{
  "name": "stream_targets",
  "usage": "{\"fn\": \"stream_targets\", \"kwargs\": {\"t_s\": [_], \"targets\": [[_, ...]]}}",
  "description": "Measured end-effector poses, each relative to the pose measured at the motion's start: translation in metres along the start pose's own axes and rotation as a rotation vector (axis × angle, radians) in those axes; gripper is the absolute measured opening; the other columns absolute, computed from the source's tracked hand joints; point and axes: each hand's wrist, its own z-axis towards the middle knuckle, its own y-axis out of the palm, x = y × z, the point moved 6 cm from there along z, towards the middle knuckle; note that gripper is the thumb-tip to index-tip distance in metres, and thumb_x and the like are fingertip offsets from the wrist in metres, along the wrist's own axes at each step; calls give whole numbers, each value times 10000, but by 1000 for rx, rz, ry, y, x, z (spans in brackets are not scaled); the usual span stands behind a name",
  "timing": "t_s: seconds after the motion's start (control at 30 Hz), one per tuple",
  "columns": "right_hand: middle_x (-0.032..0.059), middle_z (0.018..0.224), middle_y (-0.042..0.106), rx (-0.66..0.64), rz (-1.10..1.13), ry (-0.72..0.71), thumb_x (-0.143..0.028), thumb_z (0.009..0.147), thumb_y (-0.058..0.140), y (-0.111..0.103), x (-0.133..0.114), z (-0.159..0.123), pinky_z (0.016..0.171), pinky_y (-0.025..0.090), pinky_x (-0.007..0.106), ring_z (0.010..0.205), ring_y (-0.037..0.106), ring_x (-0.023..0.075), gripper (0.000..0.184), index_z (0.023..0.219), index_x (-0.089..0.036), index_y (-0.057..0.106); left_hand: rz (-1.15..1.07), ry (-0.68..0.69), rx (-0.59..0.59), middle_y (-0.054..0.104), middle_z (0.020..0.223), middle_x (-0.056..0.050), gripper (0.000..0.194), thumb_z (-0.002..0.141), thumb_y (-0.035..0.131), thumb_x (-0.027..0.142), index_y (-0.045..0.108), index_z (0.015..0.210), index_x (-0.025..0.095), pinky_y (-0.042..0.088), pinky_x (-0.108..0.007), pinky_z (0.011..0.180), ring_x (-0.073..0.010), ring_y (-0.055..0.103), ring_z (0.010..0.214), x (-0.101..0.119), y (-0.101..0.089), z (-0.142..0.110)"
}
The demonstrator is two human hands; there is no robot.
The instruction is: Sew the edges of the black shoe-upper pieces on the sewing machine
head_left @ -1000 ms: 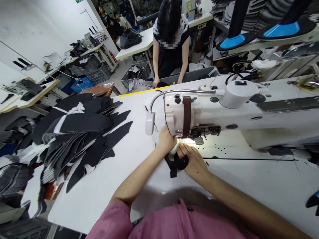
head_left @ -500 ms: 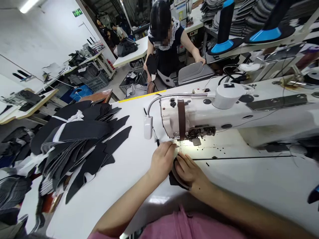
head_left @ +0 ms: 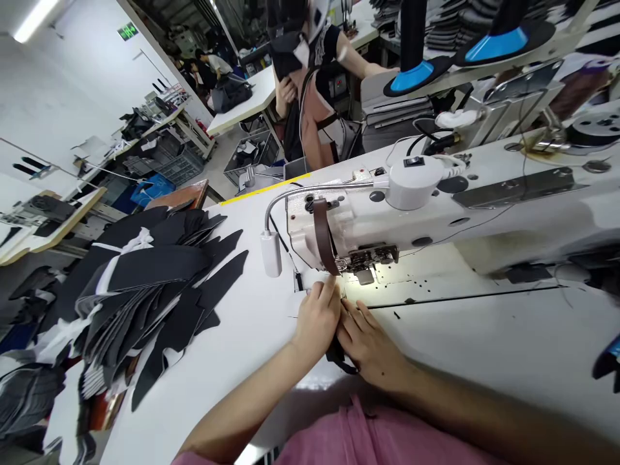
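Observation:
In the head view, my left hand [head_left: 316, 318] is closed, its fingers pinched together just in front of the needle area of a white sewing machine [head_left: 334, 223]. Beside it, my right hand [head_left: 365, 342] grips a black fabric piece [head_left: 340, 359], which pokes out below and between the two hands. Most of that piece is covered by my fingers. A brown strap [head_left: 323, 237] hangs on the machine head, right above my left fingertips. The small lamp [head_left: 271, 254] on its bendy neck stands to the left of the head.
On the left lies a tied stack of dark fabric pieces [head_left: 159, 268]. Two black thread cones [head_left: 413, 39] on blue bases stand behind the machine. Across the table, a co-worker [head_left: 334, 58] holds up dark and brown material. Grey crates [head_left: 181, 165] sit on the floor.
The camera view has shifted a little. My hands have drawn closer together, and less of the fabric piece shows. The co-worker has lifted the material, which now hides their head.

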Motion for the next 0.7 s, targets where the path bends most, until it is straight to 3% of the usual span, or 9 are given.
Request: {"fn": "stream_targets", "kwargs": {"t_s": [0.13,0.2,0.33,0.57,0.7], "targets": [[196,1145,600,-3,-11,3,-108,783,426,1,0,0,1053,357,473,1200,471,321,379,1102,-31,616,-58,-4,-55,588,1188,-137,272,878,447,103,583,1112,74,547,-326,749,-232,542,958,4,10,7],[209,1104,613,31,-38,-5,-95,787,419,1,-2,-1,1045,363,475,1179,489,326,353,1059,-17,630,-154,35,-80,574,1215,-149,290,848,467,92,583,1113,66,541,-344,820,-242,538,1020,4,12,6],[237,1071,620,77,-52,-32,-93,789,404,2,-4,-2,1028,379,462,1129,527,312,345,1026,9,632,-288,142,-56,549,1257,-195,365,823,437,61,549,1169,32,480,-396,966,-259,485,1191,9,10,-1],[229,1033,635,83,-56,-27,-65,781,385,-3,-4,0,1024,390,449,1099,549,301,329,963,-4,652,-258,103,4,567,1243,-189,350,897,349,71,527,1195,26,496,-355,944,-223,543,1134,11,9,-6],[222,1046,631,83,-48,-16,-64,797,380,-1,-3,-2,1019,398,449,1114,539,307,332,986,0,645,-266,116,28,587,1221,-175,347,893,345,66,534,1182,41,469,-395,975,-237,524,1169,12,9,-7]]}}
